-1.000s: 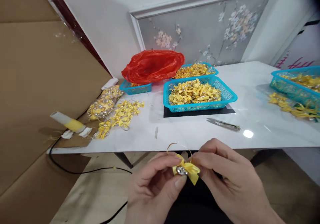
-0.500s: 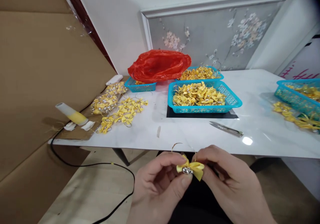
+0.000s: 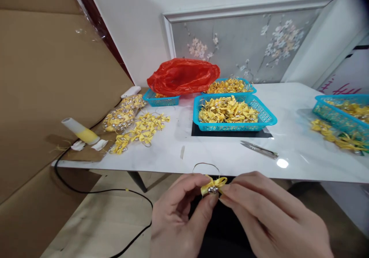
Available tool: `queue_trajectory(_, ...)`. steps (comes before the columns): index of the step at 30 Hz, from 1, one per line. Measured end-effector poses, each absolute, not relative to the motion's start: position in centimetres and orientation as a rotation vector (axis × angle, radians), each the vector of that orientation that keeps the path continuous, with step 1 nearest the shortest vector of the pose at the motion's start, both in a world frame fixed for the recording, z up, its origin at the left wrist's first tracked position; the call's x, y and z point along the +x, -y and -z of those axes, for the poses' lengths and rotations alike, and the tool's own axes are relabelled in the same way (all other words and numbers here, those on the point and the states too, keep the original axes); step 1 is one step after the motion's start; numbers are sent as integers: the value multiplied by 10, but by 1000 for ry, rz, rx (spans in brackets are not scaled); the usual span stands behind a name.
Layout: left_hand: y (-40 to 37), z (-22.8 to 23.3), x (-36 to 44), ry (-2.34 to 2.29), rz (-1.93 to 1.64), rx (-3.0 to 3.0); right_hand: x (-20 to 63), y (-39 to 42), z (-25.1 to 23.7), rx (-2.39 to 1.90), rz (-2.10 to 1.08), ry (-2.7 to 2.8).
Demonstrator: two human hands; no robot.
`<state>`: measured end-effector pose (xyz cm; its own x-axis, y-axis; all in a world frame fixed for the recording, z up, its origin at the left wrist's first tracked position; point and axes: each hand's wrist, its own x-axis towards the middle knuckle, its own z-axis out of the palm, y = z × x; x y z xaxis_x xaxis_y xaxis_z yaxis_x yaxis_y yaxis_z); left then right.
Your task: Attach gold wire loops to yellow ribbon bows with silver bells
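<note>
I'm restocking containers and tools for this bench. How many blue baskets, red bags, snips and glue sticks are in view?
Blue baskets: 4
Red plastic bag: 1
Thread snips: 1
Glue stick: 1
Total: 7

Scissors (image 3: 259, 149) lie near a blue basket (image 3: 235, 114).

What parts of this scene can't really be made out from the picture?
- Yellow bow: largely covered by the left hand and right hand; how its thin loop is fastened is hidden.
- Red bag: opaque, contents unseen; it hides most of the small basket beneath.
- Right basket: cut off by the frame edge.
- Black cable: both ends run out of sight.
- Head view only; top right corner is dark.
</note>
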<state>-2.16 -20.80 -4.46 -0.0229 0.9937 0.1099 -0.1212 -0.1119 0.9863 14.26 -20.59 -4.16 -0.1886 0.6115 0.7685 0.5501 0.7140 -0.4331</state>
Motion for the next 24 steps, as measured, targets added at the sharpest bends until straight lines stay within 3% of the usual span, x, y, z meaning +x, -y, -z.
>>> queue_trajectory(7, 206, 42, -22, -984, -1296, 941, 146, 204, 45, -931, -174, 1824)
queue_trajectory(16, 205, 41, -17, -921, -1188, 733, 149, 207, 57, -1044, -806, 1592)
queue_trajectory(24, 200, 45, -14, -942, -1211, 837, 148, 210, 59, -989, -837, 1694)
